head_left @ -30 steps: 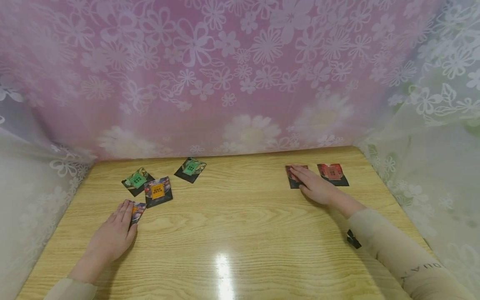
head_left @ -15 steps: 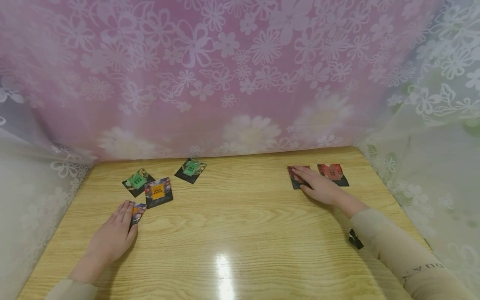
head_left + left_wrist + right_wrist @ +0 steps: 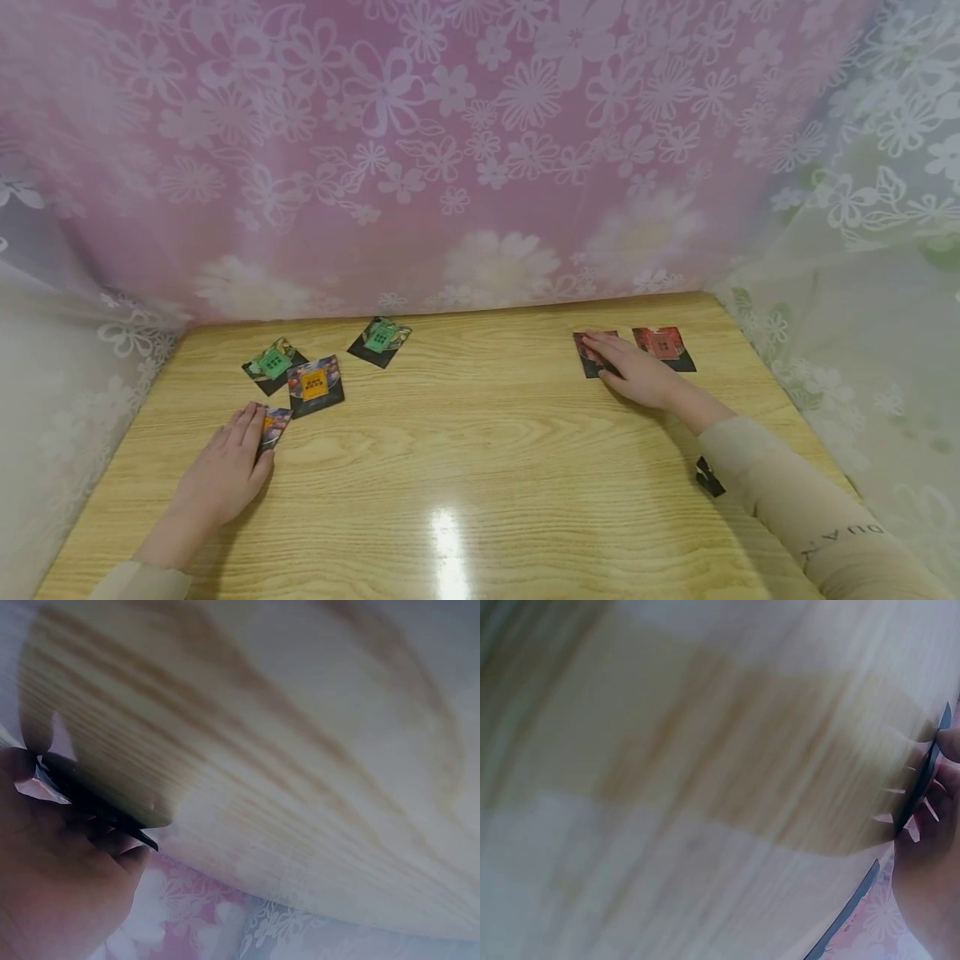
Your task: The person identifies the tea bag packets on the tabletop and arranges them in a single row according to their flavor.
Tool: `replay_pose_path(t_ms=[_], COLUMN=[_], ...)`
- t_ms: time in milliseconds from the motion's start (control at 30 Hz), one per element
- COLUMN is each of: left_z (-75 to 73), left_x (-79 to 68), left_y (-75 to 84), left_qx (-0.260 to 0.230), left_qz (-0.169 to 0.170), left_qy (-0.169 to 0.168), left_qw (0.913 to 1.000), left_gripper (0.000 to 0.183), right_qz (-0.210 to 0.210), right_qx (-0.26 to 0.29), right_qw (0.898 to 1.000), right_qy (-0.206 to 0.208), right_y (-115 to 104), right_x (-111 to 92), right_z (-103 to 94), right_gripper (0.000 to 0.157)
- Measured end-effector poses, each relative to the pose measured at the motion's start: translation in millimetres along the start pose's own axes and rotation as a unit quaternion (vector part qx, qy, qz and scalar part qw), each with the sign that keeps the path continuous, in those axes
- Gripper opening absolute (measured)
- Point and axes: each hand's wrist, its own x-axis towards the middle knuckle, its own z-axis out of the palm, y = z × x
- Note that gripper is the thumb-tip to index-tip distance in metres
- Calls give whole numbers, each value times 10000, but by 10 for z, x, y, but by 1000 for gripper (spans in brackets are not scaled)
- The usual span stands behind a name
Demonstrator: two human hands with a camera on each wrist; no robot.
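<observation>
The left hand [image 3: 221,471] rests its straight, close-set fingers on an orange card [image 3: 275,423]; a second orange card [image 3: 316,386] lies just past their tips. The right hand [image 3: 639,377] rests straight fingers on a red card [image 3: 587,363], another red card [image 3: 664,344] to their right.

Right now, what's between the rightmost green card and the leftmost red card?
Only bare wooden tabletop lies between the rightmost green card and the leftmost red card; the head view shows it.
</observation>
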Motion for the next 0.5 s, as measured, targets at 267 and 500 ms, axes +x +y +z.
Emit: replay_pose_path(t_ms=[267, 500], left_z=[-19, -26], left_x=[-15, -69], left_y=[13, 36], left_qx=[-163, -227], left_qz=[-73, 89], left_qy=[-171, -278], left_qw=[9997, 9993], left_gripper=[68, 63], right_qz=[67, 96], right_qx=[10, 9], right_qw=[10000, 9999], right_qy=[-28, -97], right_y=[-1, -26], right_x=[-5, 0], right_z=[-7, -24], right_gripper=[62, 62])
